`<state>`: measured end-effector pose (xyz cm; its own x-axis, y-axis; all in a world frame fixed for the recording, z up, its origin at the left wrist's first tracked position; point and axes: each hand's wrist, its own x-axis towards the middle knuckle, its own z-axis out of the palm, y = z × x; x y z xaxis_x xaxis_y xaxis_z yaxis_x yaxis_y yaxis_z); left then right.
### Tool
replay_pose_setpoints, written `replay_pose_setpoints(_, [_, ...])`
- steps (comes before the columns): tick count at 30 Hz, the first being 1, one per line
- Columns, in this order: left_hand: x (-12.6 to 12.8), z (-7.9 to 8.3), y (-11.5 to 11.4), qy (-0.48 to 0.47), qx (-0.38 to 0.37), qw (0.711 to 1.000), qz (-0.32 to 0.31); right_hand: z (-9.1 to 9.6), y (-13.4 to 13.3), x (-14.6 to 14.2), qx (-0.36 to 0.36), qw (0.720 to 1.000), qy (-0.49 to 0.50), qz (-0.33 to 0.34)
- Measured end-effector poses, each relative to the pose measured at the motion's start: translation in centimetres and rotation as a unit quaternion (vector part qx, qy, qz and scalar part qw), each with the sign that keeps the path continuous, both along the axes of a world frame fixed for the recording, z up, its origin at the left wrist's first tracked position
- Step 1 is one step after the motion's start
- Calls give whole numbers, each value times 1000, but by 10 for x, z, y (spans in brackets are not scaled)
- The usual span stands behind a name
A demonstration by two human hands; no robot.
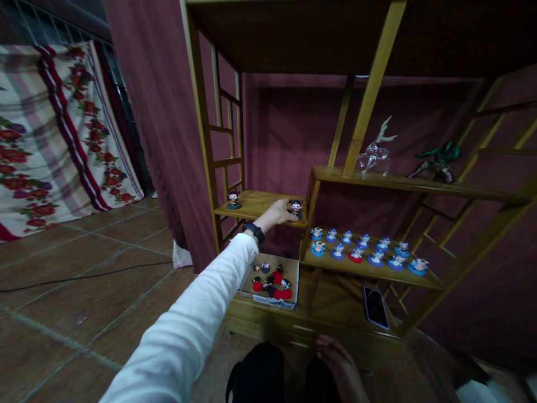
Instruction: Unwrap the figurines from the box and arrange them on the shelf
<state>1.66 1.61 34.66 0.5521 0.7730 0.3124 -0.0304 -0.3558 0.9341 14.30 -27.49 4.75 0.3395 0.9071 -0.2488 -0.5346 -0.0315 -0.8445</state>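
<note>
My left hand (277, 214), with a black band on the wrist, reaches to the right end of the small wooden shelf (260, 201). Its fingers are closed on a small figurine (296, 208) with black hair and a dark base, upright at the shelf edge. A similar figurine (234, 200) stands at the left end of that shelf. Below my left forearm, a shallow cardboard box (274, 303) holds several red and black figurines (280, 280), some lying down. My right hand (335, 355) is low by my knee, fingers stretched out, holding nothing.
Several blue and purple figurines (339, 251) stand in two rows on a shelf to the right. Above them are a clear deer ornament (375, 157) and a dark green statuette (442, 159). A phone (376, 307) lies on the lower board. Wooden posts (373, 89) divide the rack.
</note>
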Motion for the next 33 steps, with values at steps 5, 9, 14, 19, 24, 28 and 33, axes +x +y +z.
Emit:
replay_pose_setpoints(5, [1, 2, -2, 19, -7, 1000, 15, 9, -2, -4, -3, 1000, 2, -3])
replay_pose_setpoints(9, [-1, 2, -4, 19, -11, 999, 24, 13, -4, -5, 0, 1000, 6, -6])
replay_pose_setpoints(14, [-5, 2, -3, 11, -3, 1000, 10, 9, -6, -2, 4, 1000, 1, 0])
replay_pose_setpoints(19, [-9, -3, -3, 15, 31, 999, 38, 9, -5, -3, 17, 1000, 2, 0])
replay_pose_setpoints(24, [-8, -5, -5, 32, 43, 997, 58, 12, -4, -4, 20, 1000, 0, 8])
replay_pose_setpoints(28, [-13, 3, -7, 22, 42, 997, 65, 10, -6, -2, 31, 999, -6, 17])
replay_pose_setpoints(33, [-48, 14, -26, -82, 102, 978, 161, 3, -5, 5, 26, 1000, -11, 14])
